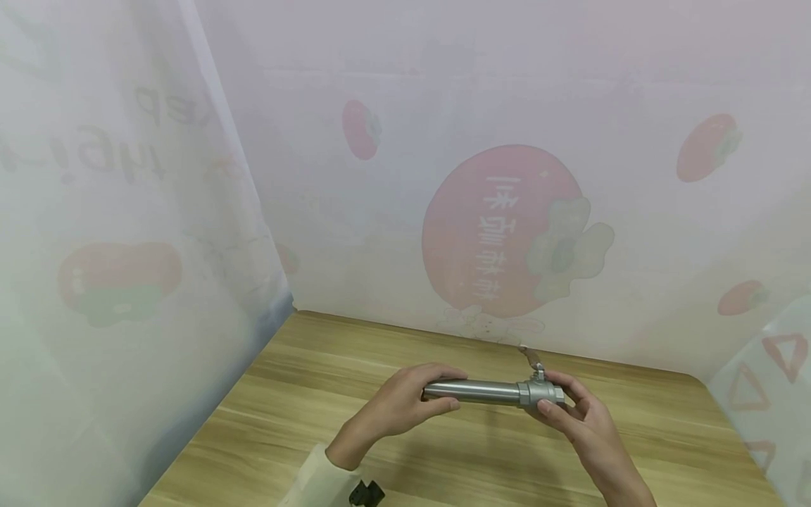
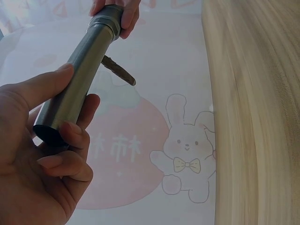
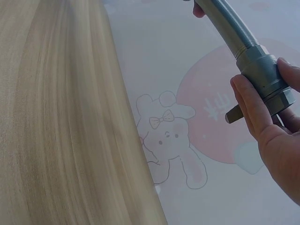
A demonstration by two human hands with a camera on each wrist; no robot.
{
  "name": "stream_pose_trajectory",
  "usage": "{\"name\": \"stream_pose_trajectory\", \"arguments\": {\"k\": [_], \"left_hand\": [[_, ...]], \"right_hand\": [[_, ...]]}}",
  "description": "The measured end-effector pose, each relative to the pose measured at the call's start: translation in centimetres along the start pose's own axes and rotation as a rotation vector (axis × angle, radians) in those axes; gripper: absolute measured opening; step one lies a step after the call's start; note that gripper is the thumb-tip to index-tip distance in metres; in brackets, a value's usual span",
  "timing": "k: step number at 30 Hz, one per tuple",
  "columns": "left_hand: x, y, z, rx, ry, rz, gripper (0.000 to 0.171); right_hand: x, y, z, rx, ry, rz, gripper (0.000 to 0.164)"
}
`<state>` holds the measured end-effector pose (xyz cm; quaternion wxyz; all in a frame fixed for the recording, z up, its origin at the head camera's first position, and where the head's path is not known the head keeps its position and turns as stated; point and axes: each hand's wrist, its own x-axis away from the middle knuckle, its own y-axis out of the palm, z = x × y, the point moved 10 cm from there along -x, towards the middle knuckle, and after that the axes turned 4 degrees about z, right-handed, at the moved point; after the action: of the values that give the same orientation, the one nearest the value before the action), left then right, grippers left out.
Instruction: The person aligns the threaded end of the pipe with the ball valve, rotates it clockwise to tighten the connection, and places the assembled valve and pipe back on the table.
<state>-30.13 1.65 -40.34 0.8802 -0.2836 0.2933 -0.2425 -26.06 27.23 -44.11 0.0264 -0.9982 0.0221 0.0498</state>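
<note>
A straight steel pipe (image 1: 478,391) is joined to a metal ball valve (image 1: 538,393), and both are held level above the table. My left hand (image 1: 408,398) grips the pipe's free end, thumb on one side and fingers on the other. With thumb and fingers my right hand (image 1: 586,419) holds the valve body. The valve's lever (image 1: 531,358) points toward the back wall in the head view. In the left wrist view the pipe's open end (image 2: 49,135) shows beside the curled fingers. The right wrist view has the valve (image 3: 262,77) between thumb and fingers.
Under the hands lies a wood-grain table (image 1: 285,401). Pale printed cloth (image 1: 393,232) hangs along its back, with more at both sides. A small black object (image 1: 366,493) is at the left sleeve (image 1: 323,482).
</note>
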Motion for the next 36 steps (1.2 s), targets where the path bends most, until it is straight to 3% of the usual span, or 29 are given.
{"name": "stream_pose_trajectory", "arguments": {"k": [16,36], "left_hand": [[0.15,-0.05,0.01,-0.008,0.010,-0.003,0.046],[0.17,0.04,0.00,0.001,0.019,-0.012,0.040]], "right_hand": [[0.07,0.15,-0.31,-0.017,-0.048,-0.033,0.050],[0.12,0.06,-0.14,-0.002,-0.021,-0.022,0.052]]}}
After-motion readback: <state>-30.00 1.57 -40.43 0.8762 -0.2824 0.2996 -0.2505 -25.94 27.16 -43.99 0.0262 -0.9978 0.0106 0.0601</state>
